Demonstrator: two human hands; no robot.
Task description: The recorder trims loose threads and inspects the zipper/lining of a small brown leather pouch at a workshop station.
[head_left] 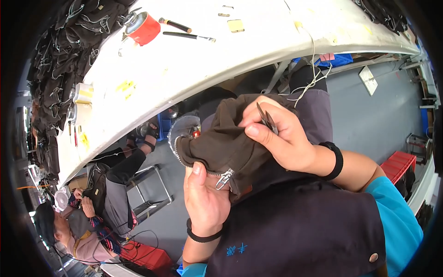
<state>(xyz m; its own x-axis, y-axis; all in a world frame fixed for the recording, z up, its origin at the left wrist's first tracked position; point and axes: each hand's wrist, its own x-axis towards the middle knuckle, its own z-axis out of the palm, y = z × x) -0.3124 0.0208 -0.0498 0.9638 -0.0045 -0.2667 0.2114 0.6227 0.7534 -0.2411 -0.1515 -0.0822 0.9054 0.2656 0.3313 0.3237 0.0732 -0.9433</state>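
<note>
Over my lap, both hands hold a dark brown fabric pouch [210,150], bunched and creased. My left hand [205,205] is closed on its lower left edge, thumb on top, beside an open zipper [182,157] with a silver zipper pull [224,179]. My right hand [290,136] pinches the cloth at the upper right between thumb and fingers. The same hand carries a small pair of dark thread snips [266,119], blades pointing up out of the grip. Behind the zipper edge a clear plastic piece [182,124] shows, with a small red spot near it.
The white table [198,64] curves ahead, bearing a red can [143,28], brushes [189,36] and piled dark bags [64,69]. A white cable [314,55] hangs from it. A co-worker [83,226] sits at left near a metal stool [152,184]. Red crates [399,166] stand right.
</note>
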